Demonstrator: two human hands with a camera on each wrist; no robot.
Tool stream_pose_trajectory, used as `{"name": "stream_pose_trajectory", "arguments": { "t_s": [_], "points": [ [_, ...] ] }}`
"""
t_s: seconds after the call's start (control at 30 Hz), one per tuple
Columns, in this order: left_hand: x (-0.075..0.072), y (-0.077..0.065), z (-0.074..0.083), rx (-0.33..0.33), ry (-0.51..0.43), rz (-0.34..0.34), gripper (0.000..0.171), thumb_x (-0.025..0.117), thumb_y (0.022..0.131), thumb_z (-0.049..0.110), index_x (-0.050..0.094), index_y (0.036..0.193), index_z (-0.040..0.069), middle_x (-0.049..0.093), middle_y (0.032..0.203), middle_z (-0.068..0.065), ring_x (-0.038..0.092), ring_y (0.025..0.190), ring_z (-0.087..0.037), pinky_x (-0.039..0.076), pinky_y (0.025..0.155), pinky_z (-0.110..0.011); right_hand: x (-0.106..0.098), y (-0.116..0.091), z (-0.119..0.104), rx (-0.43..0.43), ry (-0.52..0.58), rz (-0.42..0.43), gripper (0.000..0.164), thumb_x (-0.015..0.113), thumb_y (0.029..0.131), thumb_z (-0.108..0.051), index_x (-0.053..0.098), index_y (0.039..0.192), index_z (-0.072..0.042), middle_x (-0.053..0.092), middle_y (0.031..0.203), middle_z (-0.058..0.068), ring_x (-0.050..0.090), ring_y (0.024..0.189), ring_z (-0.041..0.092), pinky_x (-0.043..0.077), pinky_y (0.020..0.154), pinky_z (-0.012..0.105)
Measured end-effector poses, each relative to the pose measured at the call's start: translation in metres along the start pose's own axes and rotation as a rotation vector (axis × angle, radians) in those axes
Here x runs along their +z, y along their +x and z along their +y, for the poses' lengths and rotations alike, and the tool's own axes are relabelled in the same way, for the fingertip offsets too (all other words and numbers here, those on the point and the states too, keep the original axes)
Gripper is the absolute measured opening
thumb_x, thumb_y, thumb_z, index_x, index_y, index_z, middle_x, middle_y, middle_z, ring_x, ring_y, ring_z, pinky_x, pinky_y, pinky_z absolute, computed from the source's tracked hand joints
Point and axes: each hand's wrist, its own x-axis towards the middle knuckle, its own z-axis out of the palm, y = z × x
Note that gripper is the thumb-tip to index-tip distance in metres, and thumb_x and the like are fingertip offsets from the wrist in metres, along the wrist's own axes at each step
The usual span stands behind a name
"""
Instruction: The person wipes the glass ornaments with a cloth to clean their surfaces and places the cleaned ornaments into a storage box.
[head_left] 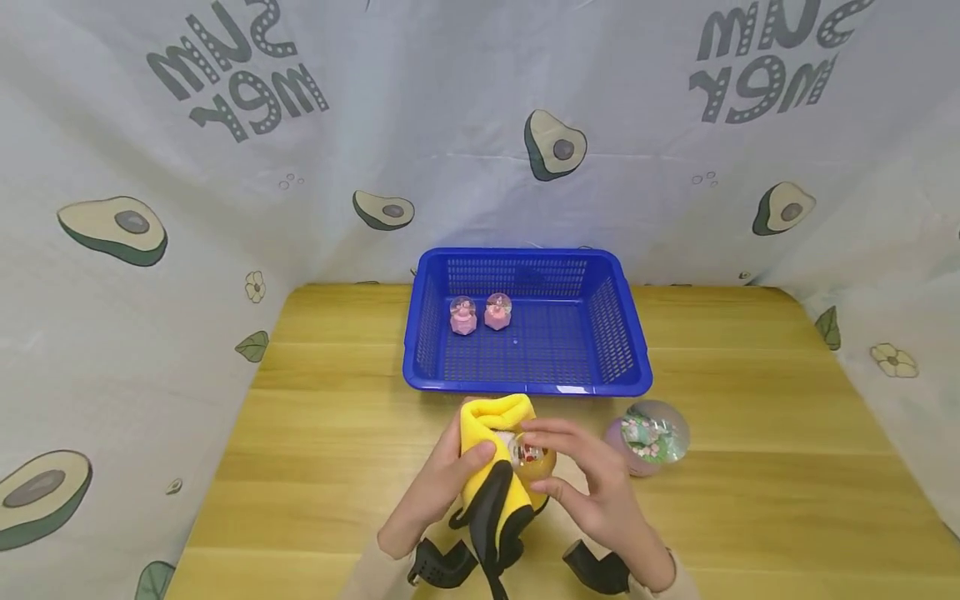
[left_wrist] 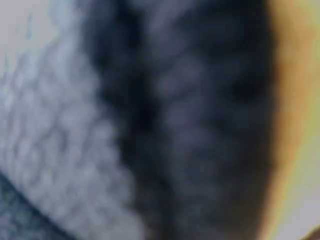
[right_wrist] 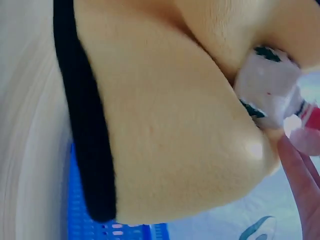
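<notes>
My left hand (head_left: pixel 441 477) grips a yellow cloth (head_left: pixel 480 421) with a black border, bunched around the base of a small snow globe (head_left: pixel 531 457). On the globe's other side, the thumb and fingers of my right hand (head_left: pixel 596 479) hold its clear dome, which has a red and white figure inside. The right wrist view shows the globe's white base (right_wrist: pixel 267 92) with dark green marks, tucked between folds of cloth, and a fingertip beside it. Blurred dark and grey fabric (left_wrist: pixel 210 125) fills the left wrist view.
Behind the hands stands a blue plastic basket (head_left: pixel 525 388) with two small pink snow globes (head_left: pixel 463 321) in its left part. A larger snow globe with a lilac base (head_left: pixel 647 437) lies tilted on the wooden table (head_left: pixel 757 483) right of my right hand. A printed curtain (head_left: pixel 450 108) hangs behind.
</notes>
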Motion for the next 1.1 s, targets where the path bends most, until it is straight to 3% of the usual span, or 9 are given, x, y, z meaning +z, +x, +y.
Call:
{"name": "stream_pose_trajectory", "arguments": {
  "t_s": [0.2,0.33,0.47,0.63,0.7,0.83,0.97,1.1],
  "points": [
    [0.005,0.001,0.002,0.075,0.108,-0.076,0.069,0.062,0.091,0.044,0.028,0.137,0.004,0.047,0.118,-0.013,0.054,0.096,-0.018,0.051,0.079,-0.030,0.000,-0.009,0.005,0.131,0.135,0.139,0.044,0.068,0.085,-0.008,0.053,0.118,0.017,0.056,0.123,0.020,0.052,0.120,0.025,0.044,0.096,0.030],
    [0.007,0.001,0.002,0.122,0.180,-0.076,0.076,0.072,0.085,0.036,0.027,0.141,0.010,0.044,0.128,-0.011,0.053,0.101,-0.019,0.050,0.083,-0.030,0.001,-0.010,0.005,0.219,0.215,0.206,0.043,0.068,0.085,-0.004,0.051,0.118,0.019,0.057,0.123,0.019,0.053,0.117,0.026,0.047,0.092,0.029],
    [0.008,0.005,0.004,0.176,0.345,-0.010,0.081,0.082,0.076,0.016,0.032,0.141,0.013,0.045,0.135,-0.008,0.051,0.110,-0.022,0.045,0.093,-0.034,0.002,-0.007,0.003,0.349,0.260,0.277,0.035,0.067,0.085,0.005,0.054,0.116,0.015,0.060,0.119,0.015,0.057,0.112,0.023,0.050,0.087,0.027],
    [0.007,0.005,0.008,0.258,0.553,0.130,0.081,0.086,0.067,0.004,0.041,0.134,0.010,0.052,0.126,-0.008,0.053,0.105,-0.021,0.046,0.091,-0.035,0.006,-0.001,-0.003,0.564,0.234,0.313,0.028,0.064,0.084,0.010,0.058,0.112,0.009,0.063,0.114,0.009,0.063,0.101,0.018,0.053,0.079,0.026],
    [0.006,0.004,0.009,0.310,0.614,0.136,0.083,0.088,0.064,0.005,0.042,0.133,0.009,0.052,0.125,-0.008,0.052,0.106,-0.022,0.045,0.092,-0.035,0.007,0.000,-0.005,0.649,0.227,0.323,0.025,0.061,0.085,0.012,0.058,0.110,0.010,0.064,0.110,0.008,0.065,0.094,0.018,0.055,0.074,0.026],
    [0.004,0.005,0.010,0.420,0.734,0.068,0.086,0.089,0.063,0.011,0.040,0.133,0.008,0.046,0.128,-0.010,0.049,0.113,-0.025,0.043,0.096,-0.038,0.009,0.003,-0.008,0.804,0.197,0.351,0.017,0.057,0.087,0.010,0.057,0.104,0.011,0.066,0.102,0.009,0.067,0.084,0.018,0.055,0.069,0.027],
    [0.004,0.004,0.009,0.447,0.757,0.061,0.080,0.087,0.066,0.012,0.041,0.131,0.008,0.045,0.127,-0.009,0.050,0.112,-0.025,0.044,0.095,-0.037,0.009,0.003,-0.008,0.883,0.201,0.331,0.016,0.056,0.089,0.006,0.054,0.103,0.014,0.065,0.101,0.010,0.068,0.085,0.018,0.055,0.073,0.028],
    [0.004,0.003,0.004,0.400,0.689,0.119,0.071,0.084,0.069,0.011,0.045,0.128,0.010,0.050,0.122,-0.008,0.052,0.106,-0.023,0.046,0.089,-0.036,0.011,0.000,-0.007,0.876,0.227,0.306,0.020,0.057,0.089,0.007,0.050,0.105,0.017,0.065,0.106,0.010,0.067,0.092,0.019,0.054,0.078,0.030]
  ]
}}
